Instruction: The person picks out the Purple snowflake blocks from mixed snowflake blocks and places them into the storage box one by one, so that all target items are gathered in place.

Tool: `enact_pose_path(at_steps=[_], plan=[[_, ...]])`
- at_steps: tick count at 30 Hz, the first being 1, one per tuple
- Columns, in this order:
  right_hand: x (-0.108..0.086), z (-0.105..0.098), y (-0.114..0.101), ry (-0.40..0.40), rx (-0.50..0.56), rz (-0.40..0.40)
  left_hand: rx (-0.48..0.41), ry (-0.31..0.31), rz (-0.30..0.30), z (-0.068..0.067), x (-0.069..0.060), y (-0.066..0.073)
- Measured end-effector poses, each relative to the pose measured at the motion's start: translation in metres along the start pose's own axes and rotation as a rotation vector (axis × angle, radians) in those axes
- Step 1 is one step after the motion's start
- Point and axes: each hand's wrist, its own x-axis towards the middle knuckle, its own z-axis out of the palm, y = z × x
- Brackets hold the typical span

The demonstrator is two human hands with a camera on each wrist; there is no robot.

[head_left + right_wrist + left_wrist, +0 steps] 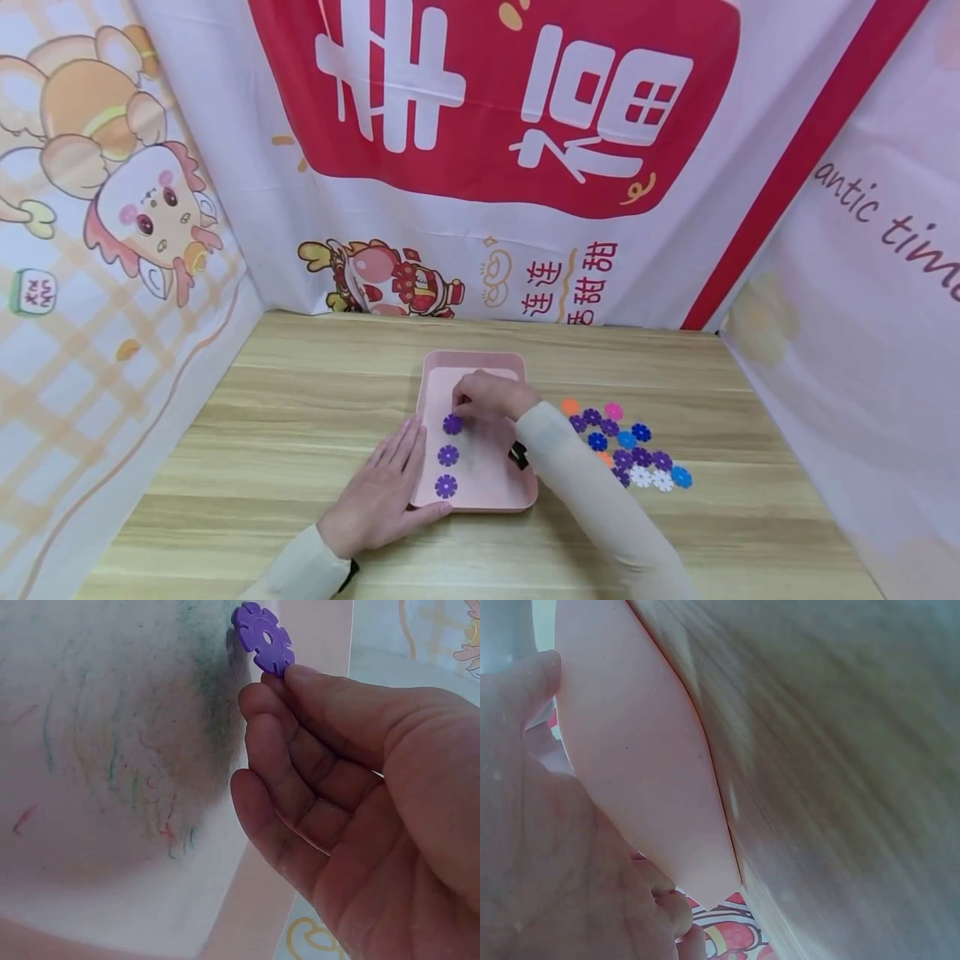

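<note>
In the head view a pink tray (487, 497) lies on the wooden table, with two purple notched discs (447, 455) (446, 486) in a column along its left side. My right hand (487, 395) reaches over the tray and pinches a third purple disc (452, 424) above them. The right wrist view shows this disc (264, 637) between thumb and fingertips of the right hand (330, 772). My left hand (378, 496) rests at the tray's lower left edge with its fingers extended; in the left wrist view the hand (562, 847) lies against the tray wall (645, 750).
Right of the tray several loose discs lie on the table (315, 417): purple (642, 457), blue (597, 441), light blue (681, 477), white (663, 480), orange (571, 407) and pink (614, 411). Printed cloth (495, 183) hangs behind the table and at both sides.
</note>
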Motion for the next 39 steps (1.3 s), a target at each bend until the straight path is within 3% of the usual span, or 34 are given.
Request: enact_pose_path(at_steps=[7,13,20,24,27,31,39], plan=[[0.004,0.004,-0.002,-0.005,0.009,-0.008,0.004,0.011,0.005,0.001,-0.001,-0.001],[0.005,0.005,-0.004,-0.022,0.011,0.034,0.006,0.021,0.011,0.001,-0.001,-0.001],[-0.002,-0.005,-0.007,-0.028,0.012,0.050,0.002,0.010,-0.004,0.001,-0.001,0.000],[-0.010,-0.015,-0.007,-0.014,-0.021,-0.004,0.003,0.011,-0.005,0.001,-0.001,0.000],[-0.018,-0.023,-0.007,0.015,-0.101,-0.038,0.005,0.016,0.004,0.001,0.000,0.000],[-0.033,-0.035,-0.007,0.035,-0.177,-0.041,0.003,0.020,0.007,0.000,-0.001,0.001],[-0.070,-0.054,0.005,0.050,-0.146,-0.032,0.004,0.010,0.002,-0.001,-0.001,0.002]])
